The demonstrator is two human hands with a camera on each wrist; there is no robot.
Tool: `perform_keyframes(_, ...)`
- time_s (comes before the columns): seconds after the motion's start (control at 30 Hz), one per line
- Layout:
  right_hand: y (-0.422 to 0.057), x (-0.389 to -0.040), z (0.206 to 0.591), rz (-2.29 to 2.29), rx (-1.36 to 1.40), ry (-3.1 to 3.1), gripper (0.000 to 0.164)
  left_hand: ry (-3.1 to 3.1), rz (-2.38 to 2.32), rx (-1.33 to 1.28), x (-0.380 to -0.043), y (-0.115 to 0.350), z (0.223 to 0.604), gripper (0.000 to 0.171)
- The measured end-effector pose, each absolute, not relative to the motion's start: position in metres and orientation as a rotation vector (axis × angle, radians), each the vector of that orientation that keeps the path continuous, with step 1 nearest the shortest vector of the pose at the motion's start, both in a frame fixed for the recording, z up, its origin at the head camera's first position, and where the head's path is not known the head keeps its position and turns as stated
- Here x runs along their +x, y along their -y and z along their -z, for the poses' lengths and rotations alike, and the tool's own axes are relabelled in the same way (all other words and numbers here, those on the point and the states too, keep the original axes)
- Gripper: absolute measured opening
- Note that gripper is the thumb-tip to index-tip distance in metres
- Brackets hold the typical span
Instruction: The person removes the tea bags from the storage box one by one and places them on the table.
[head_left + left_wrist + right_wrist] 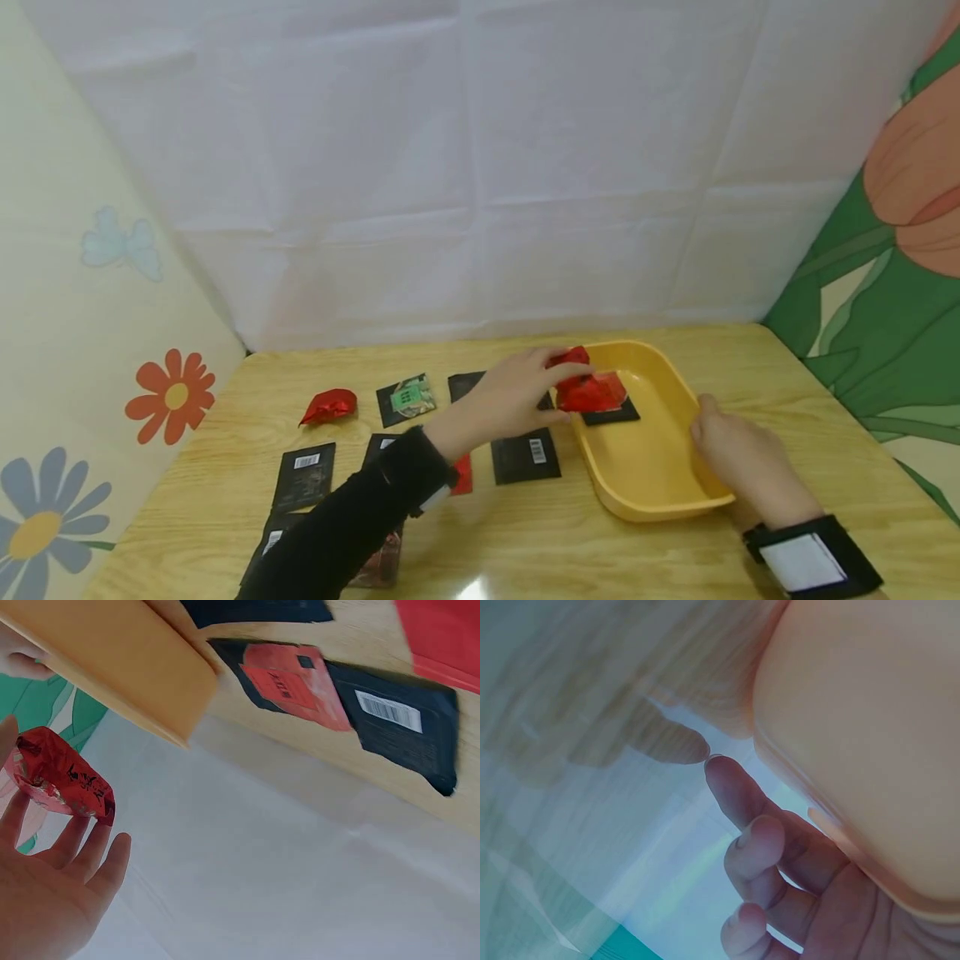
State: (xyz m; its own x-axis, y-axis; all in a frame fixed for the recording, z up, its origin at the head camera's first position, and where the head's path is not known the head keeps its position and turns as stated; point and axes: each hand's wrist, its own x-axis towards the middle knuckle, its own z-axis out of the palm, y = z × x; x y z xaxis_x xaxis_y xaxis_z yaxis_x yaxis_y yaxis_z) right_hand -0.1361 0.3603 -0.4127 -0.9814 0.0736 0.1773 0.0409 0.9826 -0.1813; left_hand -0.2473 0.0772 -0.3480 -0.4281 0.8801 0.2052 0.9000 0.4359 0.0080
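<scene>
My left hand [504, 398] is over the left side of a yellow plastic tray [651, 475], holding a crinkled red foil packet [67, 778] with dark lettering between fingers and thumb. Beneath it, inside the tray, a black packet [619, 414] with a red part lies partly hidden. The right hand [746, 457] grips the tray's right rim. From the right wrist view, its curled fingers [754, 851] show beside the tray's outer wall, and the thumb is out of sight.
Left of the tray lie several flat black packets [527, 457], a green-labelled one [408, 398] and a loose red foil packet [330, 406]. The left forearm covers some of them. White sheeting [480, 167] hangs behind the wooden table [525, 542]; flowered panels stand on both sides.
</scene>
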Motion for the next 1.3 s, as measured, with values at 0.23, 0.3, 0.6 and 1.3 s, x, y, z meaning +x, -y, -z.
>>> perform_keyframes(0.23, -0.36, -0.136, 0.412, -0.237, -0.084, 2.949, 0.024, 2.474, 0.162, -1.538, -0.245, -0.044, 0.353, 0.067)
perform_keyframes(0.3, -0.36, -0.136, 0.413, -0.238, -0.073, 2.941, 0.024, 2.469, 0.186, -1.527, -0.242, -0.032, 0.356, 0.067)
perform_keyframes(0.6, -0.364, -0.134, 0.416, -0.251, -0.047, 2.945, 0.017, 2.573, 0.263, -1.464, -0.225, 0.018, 0.382, 0.067)
perform_keyframes(1.3, -0.36, -0.136, 0.416, -0.242, -0.017, 2.917, 0.019, 2.723, 0.144, -1.667, -0.178, 0.086, 0.404, 0.063)
